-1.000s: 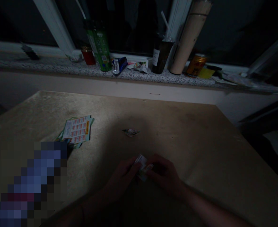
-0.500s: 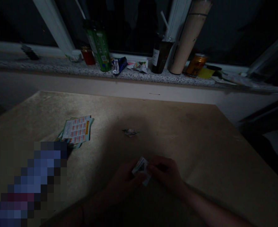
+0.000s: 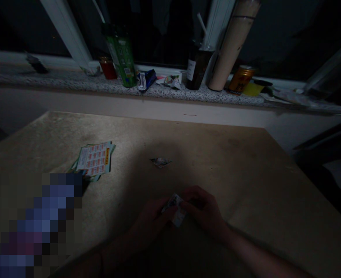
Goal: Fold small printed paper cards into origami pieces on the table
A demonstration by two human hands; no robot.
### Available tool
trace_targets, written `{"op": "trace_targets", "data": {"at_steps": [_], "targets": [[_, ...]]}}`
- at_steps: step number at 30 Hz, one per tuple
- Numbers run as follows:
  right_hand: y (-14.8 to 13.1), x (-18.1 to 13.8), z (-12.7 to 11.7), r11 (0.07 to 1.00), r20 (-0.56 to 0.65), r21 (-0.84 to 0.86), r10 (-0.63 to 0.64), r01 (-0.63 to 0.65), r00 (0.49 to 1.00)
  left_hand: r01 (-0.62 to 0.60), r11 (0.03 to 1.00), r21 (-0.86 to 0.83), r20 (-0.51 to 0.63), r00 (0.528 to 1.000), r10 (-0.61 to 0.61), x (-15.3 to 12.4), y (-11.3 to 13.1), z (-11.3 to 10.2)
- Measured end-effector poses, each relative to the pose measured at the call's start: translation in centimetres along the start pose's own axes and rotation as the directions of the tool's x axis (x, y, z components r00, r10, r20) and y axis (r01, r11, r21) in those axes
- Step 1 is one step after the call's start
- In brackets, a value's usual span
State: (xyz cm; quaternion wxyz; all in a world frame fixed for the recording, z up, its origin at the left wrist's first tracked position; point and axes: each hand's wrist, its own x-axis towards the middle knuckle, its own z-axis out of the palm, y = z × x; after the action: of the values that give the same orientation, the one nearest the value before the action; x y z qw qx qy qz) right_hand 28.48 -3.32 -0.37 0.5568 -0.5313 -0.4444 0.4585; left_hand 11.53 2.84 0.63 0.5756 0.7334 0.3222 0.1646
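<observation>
A small piece of folded paper, pale with dark print, is held between both hands low in the middle of the view. My left hand is closed on its left side, the thumb lying over it. On its right edge my right hand pinches with thumb and curled fingers. Dim light hides the exact folds. Beyond the hands, a folded printed paper piece with pointed ends rests on the table, apart from both hands.
A stack of printed sheets lies at the left beside a pixelated area. Along the granite windowsill stand a green cup, a dark cup with a straw, a tall bottle, an orange can and a crumpled blue wrapper.
My right hand's fingers have shifted up slightly, and its thumb now presses onto the paper's upper right. The paper has turned a little between my hands.
</observation>
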Motion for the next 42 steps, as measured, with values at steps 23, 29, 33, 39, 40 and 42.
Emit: {"op": "trace_targets", "data": {"at_steps": [23, 29, 33, 39, 40, 42], "targets": [[-0.12, 0.17, -0.27, 0.992, 0.054, -0.101, 0.088, -0.082, 0.995, 0.025, 0.982, 0.187, -0.122, 0.993, -0.002, -0.08, 0.29, 0.05], [-0.23, 0.15, -0.26, 0.989, 0.077, -0.123, 0.087, -0.077, 0.993, -0.024, 0.947, 0.319, -0.145, 0.987, 0.074, -0.31, 0.45, 0.09], [-0.21, 0.18, -0.28, 0.991, 0.079, -0.114, 0.083, -0.074, 0.993, -0.030, 0.933, 0.358, -0.145, 0.986, 0.087, -0.32, 0.48, 0.14], [-0.08, 0.23, -0.35, 0.992, 0.083, -0.104, 0.085, -0.076, 0.993, -0.071, 0.940, 0.333, -0.131, 0.984, 0.120, -0.31, 0.35, 0.09], [-0.03, 0.21, -0.36, 0.992, 0.084, -0.097, 0.085, -0.077, 0.993, -0.071, 0.939, 0.337, -0.137, 0.983, 0.123, -0.31, 0.29, 0.09], [0.06, 0.17, -0.36, 0.993, 0.086, -0.092, 0.085, -0.077, 0.993, -0.082, 0.934, 0.348, -0.145, 0.979, 0.140, -0.30, 0.17, 0.10]]}}
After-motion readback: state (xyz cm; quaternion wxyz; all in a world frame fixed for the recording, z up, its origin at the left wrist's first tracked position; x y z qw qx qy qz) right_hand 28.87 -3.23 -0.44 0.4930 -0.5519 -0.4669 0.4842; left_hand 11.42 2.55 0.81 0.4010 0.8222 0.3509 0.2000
